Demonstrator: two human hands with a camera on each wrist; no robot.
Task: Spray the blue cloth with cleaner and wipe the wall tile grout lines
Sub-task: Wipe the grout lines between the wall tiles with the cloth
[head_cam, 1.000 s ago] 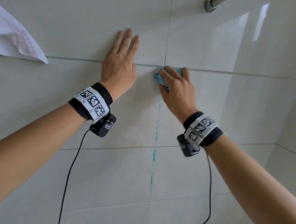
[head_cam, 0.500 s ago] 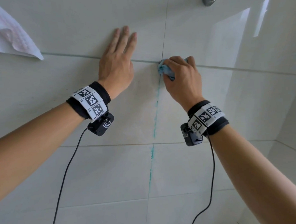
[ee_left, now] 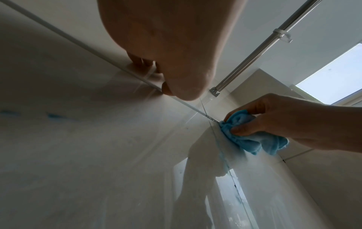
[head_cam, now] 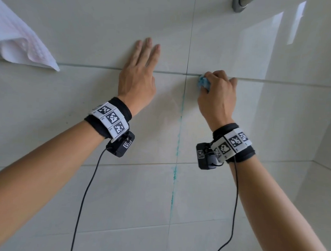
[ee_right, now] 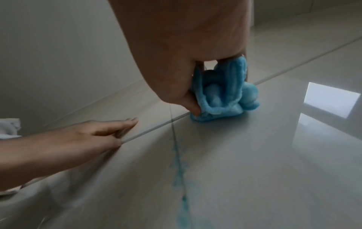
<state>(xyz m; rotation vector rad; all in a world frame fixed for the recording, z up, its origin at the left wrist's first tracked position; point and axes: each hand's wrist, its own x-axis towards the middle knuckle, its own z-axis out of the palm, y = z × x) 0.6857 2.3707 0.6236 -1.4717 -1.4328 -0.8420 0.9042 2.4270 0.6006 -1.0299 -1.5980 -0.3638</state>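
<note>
My right hand [head_cam: 216, 89] grips a bunched blue cloth [head_cam: 203, 83] [ee_left: 246, 134] [ee_right: 221, 94] and presses it on the horizontal grout line [head_cam: 91, 66], just right of where it crosses the vertical grout line [head_cam: 179, 129]. Blue streaks run down that vertical line [ee_right: 179, 167] below the crossing. My left hand [head_cam: 141, 75] lies flat on the tiled wall [head_cam: 48, 121], fingers straight and pointing up across the horizontal grout line, left of the crossing. In the right wrist view the left hand [ee_right: 88, 134] rests beside the cloth.
A white textured towel [head_cam: 17, 43] hangs at the upper left. A metal rail end [head_cam: 240, 3] is fixed to the wall at the top right, seen as a long rod [ee_left: 260, 46] in the left wrist view. A side wall meets the tiles at right.
The right hand with the cloth has slid from the left of the vertical grout line, over the crossing, to its right along the horizontal line. The left hand has stayed flat on the wall.
</note>
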